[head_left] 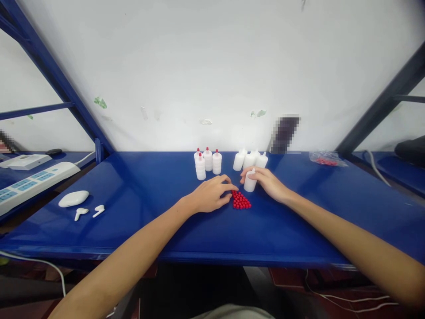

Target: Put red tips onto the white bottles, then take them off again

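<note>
At the middle of a blue table, seen from above, two bare hands are held close together, with a small pile of red caps lying between them. The caps are spread in a single loose patch, roughly triangular, its narrow end pointed away from the viewer. The far left edge of this patch is reached by the left hand, palm down, its thumb and forefinger set a little apart at the caps; whether a cap is pinched there cannot be told. By the right hand, a white bottle is gripped, the fingers curled around its far side and the thumb laid near its narrow tip. The bottle is held almost upright, just beyond the pile; whether its base is touching the table cannot be made out.

Farther back, beyond the left hand, four red-capped bottles are grouped upright. Beyond the right hand, a cluster of white-tipped bottles is gathered, partly hidden behind one another. Near the far right corner, a clear plastic bag with red contents is laid close to the wall. On the left side of the table, a white case is placed, with two white earbuds lying near it.
</note>
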Available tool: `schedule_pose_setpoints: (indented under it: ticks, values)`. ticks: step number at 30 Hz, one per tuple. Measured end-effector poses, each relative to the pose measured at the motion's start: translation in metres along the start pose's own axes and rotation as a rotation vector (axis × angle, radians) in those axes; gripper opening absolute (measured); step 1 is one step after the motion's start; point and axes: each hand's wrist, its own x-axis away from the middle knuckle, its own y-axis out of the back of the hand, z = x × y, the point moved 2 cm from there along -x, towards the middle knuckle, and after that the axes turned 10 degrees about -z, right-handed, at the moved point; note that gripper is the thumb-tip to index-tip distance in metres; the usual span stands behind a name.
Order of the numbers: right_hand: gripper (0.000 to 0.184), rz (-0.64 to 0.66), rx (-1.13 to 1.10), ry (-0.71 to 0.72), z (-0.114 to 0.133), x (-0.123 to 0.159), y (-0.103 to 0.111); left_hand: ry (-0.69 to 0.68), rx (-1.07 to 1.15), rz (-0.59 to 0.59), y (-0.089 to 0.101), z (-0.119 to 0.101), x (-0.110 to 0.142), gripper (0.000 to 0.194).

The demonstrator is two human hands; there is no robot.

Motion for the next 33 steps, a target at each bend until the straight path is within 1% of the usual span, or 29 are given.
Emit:
schedule_pose_setpoints:
  ticks: [3,8,12,14,18,20,23,25,29,31,33]
  values:
    - [0.021,0.011,0.011,0.01,0.0,0.0,0.0,-0.008,0.009,-0.008,0.001,0.001,0.0,0.031]
    - [0.022,0.065,-0.002,0.018,-0.001,0.001,0.0,-0.031,0.071,-0.004,0.005,0.006,-0.001,0.027]
    - [0.022,0.071,-0.012,0.013,-0.002,0.001,0.001,-0.064,0.152,-0.014,0.012,0.012,0.0,0.031]
    - [0.022,0.071,-0.001,0.017,-0.001,0.001,0.001,-0.066,0.192,-0.057,0.016,0.013,0.001,0.032]
    - [0.022,0.055,0.027,0.013,0.001,0.002,0.0,-0.084,0.213,-0.199,0.021,0.012,0.003,0.024]
    - [0.021,0.051,0.018,0.015,0.001,0.003,0.0,-0.093,0.157,-0.244,0.021,0.011,0.003,0.021]
    - [0.021,0.058,0.005,0.033,0.002,0.003,-0.001,-0.081,0.042,-0.251,0.017,0.011,0.001,0.018]
    - [0.021,0.068,0.032,0.056,0.003,0.004,-0.001,-0.055,0.033,-0.229,0.014,0.011,-0.001,0.021]
    - [0.021,0.103,0.188,0.165,0.009,0.008,-0.003,-0.023,0.218,-0.165,0.012,0.011,-0.002,0.027]
    - [0.02,0.123,0.276,0.243,0.012,0.01,-0.004,-0.024,0.289,-0.19,0.013,0.01,-0.002,0.027]
    - [0.02,0.15,0.345,0.305,0.014,0.012,-0.004,-0.034,0.288,-0.268,0.015,0.008,0.0,0.026]
